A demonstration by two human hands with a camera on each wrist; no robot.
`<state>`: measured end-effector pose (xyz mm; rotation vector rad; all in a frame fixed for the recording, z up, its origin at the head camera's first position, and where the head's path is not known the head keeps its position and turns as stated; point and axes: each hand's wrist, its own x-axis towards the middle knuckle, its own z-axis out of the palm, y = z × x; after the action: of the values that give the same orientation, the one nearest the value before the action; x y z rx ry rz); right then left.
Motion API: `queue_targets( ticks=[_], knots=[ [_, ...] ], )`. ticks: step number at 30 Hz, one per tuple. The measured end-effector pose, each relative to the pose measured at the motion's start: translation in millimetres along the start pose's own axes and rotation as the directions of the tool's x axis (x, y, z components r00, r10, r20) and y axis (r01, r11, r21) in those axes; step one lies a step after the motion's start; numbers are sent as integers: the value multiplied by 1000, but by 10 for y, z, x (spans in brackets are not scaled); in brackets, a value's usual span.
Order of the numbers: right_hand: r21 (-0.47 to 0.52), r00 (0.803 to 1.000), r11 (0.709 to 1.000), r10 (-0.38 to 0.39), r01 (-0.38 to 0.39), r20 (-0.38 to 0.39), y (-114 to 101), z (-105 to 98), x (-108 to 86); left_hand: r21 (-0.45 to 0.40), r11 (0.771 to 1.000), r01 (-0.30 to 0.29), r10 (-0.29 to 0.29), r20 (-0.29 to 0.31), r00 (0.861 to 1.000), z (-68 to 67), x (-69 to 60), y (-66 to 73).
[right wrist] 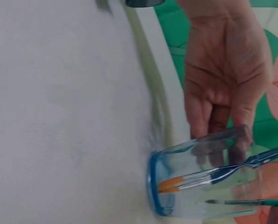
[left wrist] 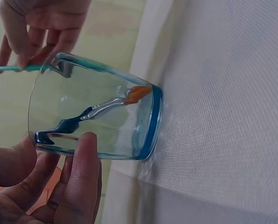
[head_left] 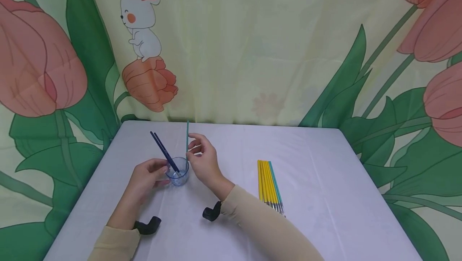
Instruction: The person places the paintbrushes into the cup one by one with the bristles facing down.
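Observation:
A clear drinking glass [head_left: 179,180] with a bluish base stands upright on the white-covered table. Two dark blue paintbrushes [head_left: 161,149] lean left inside it, their orange bristles [right wrist: 170,183] at the bottom. My left hand [head_left: 146,175] holds the glass from the left, thumb near the rim and fingers along its side. At the glass's right rim, my right hand [head_left: 205,160] pinches a teal paintbrush [head_left: 187,134] by its handle. That brush is nearly vertical, its dark tip [right wrist: 212,201] seen within the glass's outline in the right wrist view.
To the right, several yellow paintbrushes [head_left: 265,181] lie in a row with a teal one [head_left: 275,181] along their right side, bristles towards me. Black wrist mounts [head_left: 148,226] sit at both sleeves. A tulip-and-rabbit curtain [head_left: 231,52] hangs behind the table's far edge.

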<state>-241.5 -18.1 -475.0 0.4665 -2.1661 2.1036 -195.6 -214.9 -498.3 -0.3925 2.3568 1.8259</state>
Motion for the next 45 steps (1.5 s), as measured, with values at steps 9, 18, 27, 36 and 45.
queue_targets(
  ticks=[9, 18, 27, 36, 45],
  knots=[
    [-120, 998, 992, 39, -32, 55, 166, 12, 22, -6, 1000, -5, 5, 14, 1000, 14, 15, 24],
    [-180, 989, 982, 75, -51, 126, 230, -58, -42, -1, 1000, -11, 11, 13, 1000, 22, 17, 25],
    [-128, 988, 988, 96, -80, 123, 213, -215, -135, 1, 1000, -4, 4, 20, 1000, -4, -4, 34],
    [-147, 984, 983, 128, -109, 126, 180, -432, -244, 4, 1000, -3, 3, 19, 1000, -27, -12, 8],
    [-152, 988, 984, 113, -96, 106, 119, -689, -354, 7, 1000, -3, 2, 15, 1000, -14, -22, 21]
  ],
)
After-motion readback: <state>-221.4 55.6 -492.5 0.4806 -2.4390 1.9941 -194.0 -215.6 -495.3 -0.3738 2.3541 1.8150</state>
